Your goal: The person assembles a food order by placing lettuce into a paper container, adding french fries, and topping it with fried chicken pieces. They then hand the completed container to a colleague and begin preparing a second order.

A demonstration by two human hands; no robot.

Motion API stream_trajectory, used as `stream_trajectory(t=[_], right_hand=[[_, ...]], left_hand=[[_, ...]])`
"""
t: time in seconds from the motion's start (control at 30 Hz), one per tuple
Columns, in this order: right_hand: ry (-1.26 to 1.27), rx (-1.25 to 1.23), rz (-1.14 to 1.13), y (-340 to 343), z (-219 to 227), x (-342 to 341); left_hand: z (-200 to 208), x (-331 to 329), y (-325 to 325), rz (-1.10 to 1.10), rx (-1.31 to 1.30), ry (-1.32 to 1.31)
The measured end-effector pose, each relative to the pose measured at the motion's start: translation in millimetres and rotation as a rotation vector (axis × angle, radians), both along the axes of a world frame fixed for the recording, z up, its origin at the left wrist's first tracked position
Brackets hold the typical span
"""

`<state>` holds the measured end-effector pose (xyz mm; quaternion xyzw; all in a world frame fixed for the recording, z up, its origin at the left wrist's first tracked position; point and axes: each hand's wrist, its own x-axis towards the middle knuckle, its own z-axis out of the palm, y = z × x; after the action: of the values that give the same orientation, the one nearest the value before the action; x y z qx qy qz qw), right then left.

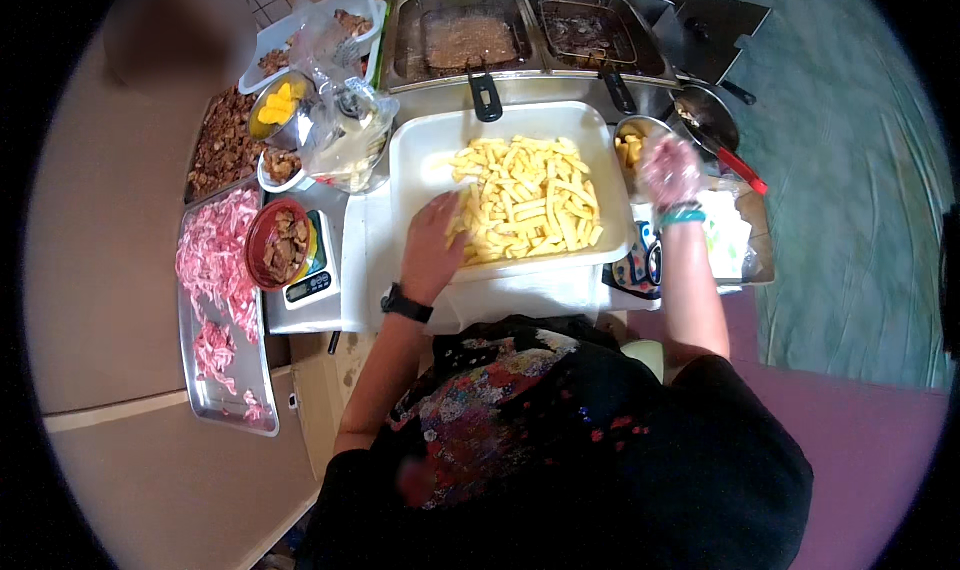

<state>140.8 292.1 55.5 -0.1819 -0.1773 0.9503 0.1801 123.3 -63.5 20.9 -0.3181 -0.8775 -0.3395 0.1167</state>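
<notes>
A large white plastic tub in front of me holds a spread of pale yellow french fries. My left hand, bare with a black watch at the wrist, reaches over the near left side of the tub. Its fingertips touch the edge of the fries, thumb apart from the fingers. To the tub's right, my right hand wears a clear plastic glove. It hovers at the rim of a small metal bowl with chunky yellow pieces. Blur and glare hide the right fingers.
Two deep fryers with baskets stand behind the tub. A pan with red-handled tongs sits right. At left are a scale beneath a red bowl of meat, a tray of sliced raw meat, and plastic bags.
</notes>
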Motion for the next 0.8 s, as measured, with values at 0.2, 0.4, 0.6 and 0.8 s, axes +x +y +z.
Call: stream_trajectory(t=[0.2,0.4,0.6,0.8], right_hand=[[-0.402,0.305,-0.077,129,9,-40],[-0.426,0.561,-0.051,123,-9,-34],[-0.191,0.939,0.022,-16,-35,1],[-0.167,1.640,0.293,-99,-49,4]], left_hand=[[-22,-2,-41,0.144,0.027,-0.028],[-42,5,-61,0.318,0.216,-0.092],[-61,12,-68,0.341,0.338,-0.271],[-144,-12,-94,0.363,0.363,-0.355]])
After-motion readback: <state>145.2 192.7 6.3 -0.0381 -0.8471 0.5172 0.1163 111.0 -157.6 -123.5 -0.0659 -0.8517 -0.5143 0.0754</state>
